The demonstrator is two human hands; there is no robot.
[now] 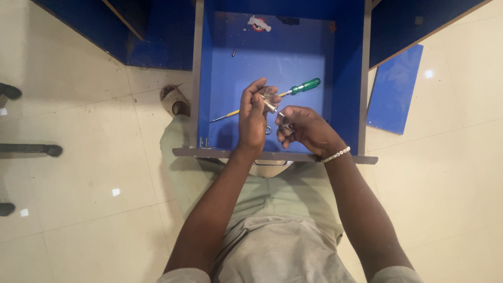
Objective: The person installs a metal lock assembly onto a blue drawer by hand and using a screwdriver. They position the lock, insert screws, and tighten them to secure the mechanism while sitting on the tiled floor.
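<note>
Lock hardware (pixel 272 105), a small silver metal cylinder, sits pinched between both hands above the open blue drawer (pixel 283 63); the left hand (pixel 254 118) has its fingers curled shut on the upper end of the piece, thumb and fingertips pressed against it; the right hand (pixel 304 128) closes on the lower end, fingertips bunched tight on a small shiny part (pixel 285 123) whose exact shape I cannot tell; the two grips nearly touch, the metal running slantwise from one to the other; a small metal ring (pixel 268 129) shows just below the left grip, between the two hands, and whether it hangs from the piece or lies on the drawer floor cannot be told; just beyond the grip, on the drawer floor, lies a screwdriver (pixel 293 90) with a green handle pointing away to the right and its thin shaft running out past the left hand; farther beyond, near the drawer's back wall, rests a white and red scrap (pixel 259 23), and a small dark screw (pixel 234 52) lies apart from it; a beaded bracelet (pixel 336 154) circles the right wrist, which rests at the drawer's near edge; well to the right of the grip a loose blue panel (pixel 395 89) lies on the pale tiled floor (pixel 78 173).
</note>
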